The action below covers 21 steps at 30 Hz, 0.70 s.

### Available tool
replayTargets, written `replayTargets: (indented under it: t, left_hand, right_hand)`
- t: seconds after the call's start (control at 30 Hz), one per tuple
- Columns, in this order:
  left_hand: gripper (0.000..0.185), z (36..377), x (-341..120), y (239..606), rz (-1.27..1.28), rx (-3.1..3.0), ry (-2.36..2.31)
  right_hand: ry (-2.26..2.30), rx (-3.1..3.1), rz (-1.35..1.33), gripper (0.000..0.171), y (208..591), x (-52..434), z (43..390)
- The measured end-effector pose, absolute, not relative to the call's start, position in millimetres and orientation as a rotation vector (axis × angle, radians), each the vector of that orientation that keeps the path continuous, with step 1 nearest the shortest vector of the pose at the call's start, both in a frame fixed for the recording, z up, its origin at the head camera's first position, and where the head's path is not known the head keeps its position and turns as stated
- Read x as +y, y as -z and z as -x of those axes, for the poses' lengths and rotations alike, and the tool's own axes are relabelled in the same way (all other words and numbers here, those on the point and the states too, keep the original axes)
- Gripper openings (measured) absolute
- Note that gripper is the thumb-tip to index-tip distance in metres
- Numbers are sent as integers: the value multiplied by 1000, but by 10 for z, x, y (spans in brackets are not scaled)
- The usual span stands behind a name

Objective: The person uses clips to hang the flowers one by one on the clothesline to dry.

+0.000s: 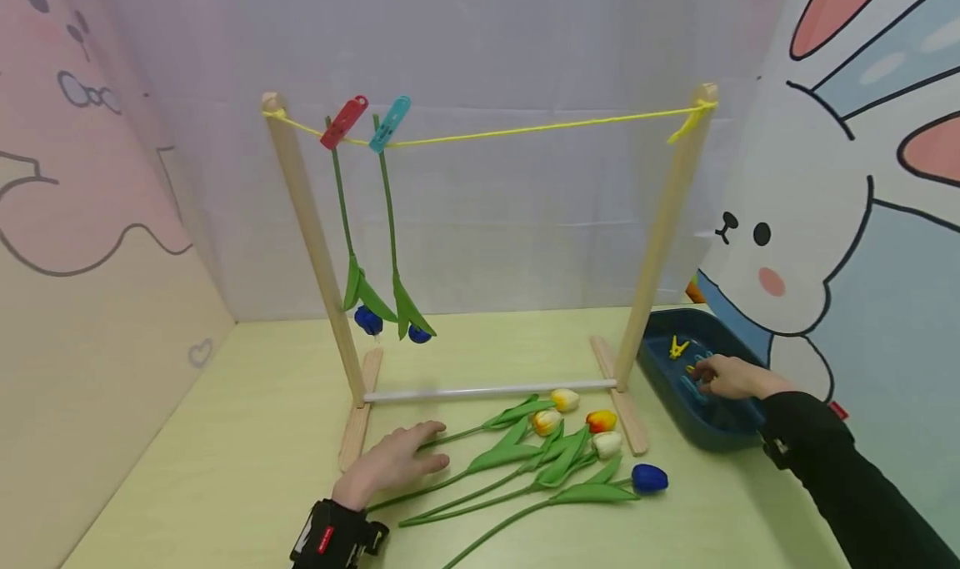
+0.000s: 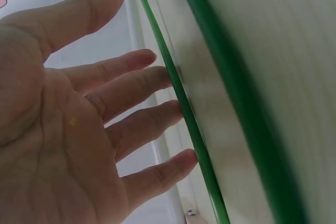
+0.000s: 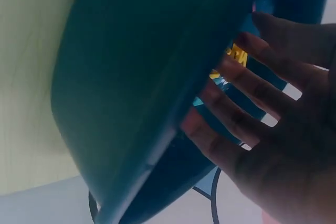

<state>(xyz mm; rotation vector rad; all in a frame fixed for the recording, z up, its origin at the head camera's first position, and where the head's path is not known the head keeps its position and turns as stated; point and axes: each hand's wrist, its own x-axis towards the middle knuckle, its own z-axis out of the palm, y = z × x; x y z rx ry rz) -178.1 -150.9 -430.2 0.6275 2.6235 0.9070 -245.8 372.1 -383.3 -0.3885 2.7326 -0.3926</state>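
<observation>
Five tulips lie on the tabletop (image 1: pixel 187 469): nearest, one blue tulip (image 1: pixel 649 478); beyond it, one white tulip (image 1: pixel 607 445), one orange tulip (image 1: pixel 602 421) and two yellow-and-white tulips (image 1: pixel 547 422). The left hand (image 1: pixel 397 461) lies over the stem ends, hiding parts of them; its fingers are spread and grasp nothing, their tips against or just beside one green stem (image 2: pixel 181 95).

To the right is one dark blue basin (image 1: pixel 678 419) with pegs in it. One yellow peg (image 1: pixel 678 348) lies apart; others, yellow and blue, are partly covered by the right hand (image 1: pixel 731 377), so their number cannot be told. That hand reaches in with fingers loosely bent, thumb apart, nothing visible between them.

Behind the tulips stands one frame: two feet, one white bar (image 1: pixel 487 391), two posts (image 1: pixel 663 227). One yellow line (image 1: pixel 525 132) joins the post tops. Near its left end, one red peg (image 1: pixel 344 122) and one teal peg (image 1: pixel 390 124) hold two blue tulips, heads down.
</observation>
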Motion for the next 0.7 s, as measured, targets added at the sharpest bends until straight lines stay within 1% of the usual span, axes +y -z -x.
replayTargets:
  t: [0.1,0.27,0.4,0.57,0.7]
  left_hand:
    - [56,1776,-1505,4312,-611,2637,-891]
    - [56,1771,-1498,4314,-599,2658,-869]
    - [55,1766,-1496,4323,-600,2659,-872]
    - [56,1758,-1504,4313,-593,2661,-886]
    - [55,1749,-1506,4309,-580,2662,-885]
  right_hand:
    - [374,2704,358,36,3853,3696,2511]
    - [380,2651,223,45,3846,3625,2541]
    - [350,2617,221,47,3849,3596,2569]
    - [357,2635,229,45,3873,3581,2598]
    - [354,2693,255,38,3921,3602,2615]
